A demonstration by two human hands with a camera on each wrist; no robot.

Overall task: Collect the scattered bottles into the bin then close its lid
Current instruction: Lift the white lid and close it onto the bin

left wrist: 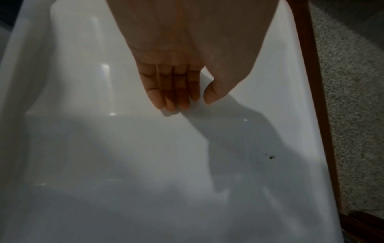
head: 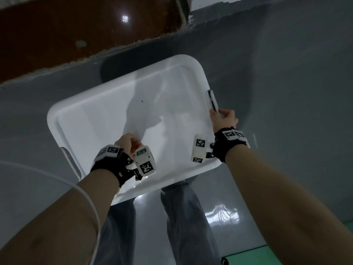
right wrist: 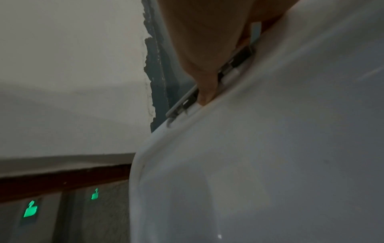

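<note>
A white lid (head: 107, 115) lies on top of the bin and hides whatever is inside; no bottle shows in any view. My left hand (head: 128, 144) is over the near part of the lid (left wrist: 104, 164), and the left wrist view shows its fingers (left wrist: 172, 98) straight, with the tips at the lid's surface. My right hand (head: 225, 119) is at the lid's right edge, fingers curled round the side latch (head: 211, 101). In the right wrist view a finger (right wrist: 204, 93) is wedged between that latch (right wrist: 181, 103) and the lid rim (right wrist: 166, 136).
The bin stands on a glossy grey floor (head: 286, 83), with a brown strip (head: 76, 31) behind it. A second latch (head: 71, 162) is on the bin's left side. My legs (head: 183, 217) are right below the bin. A white cable (head: 89, 199) crosses my left arm; a green mat (head: 267, 253) lies at bottom right.
</note>
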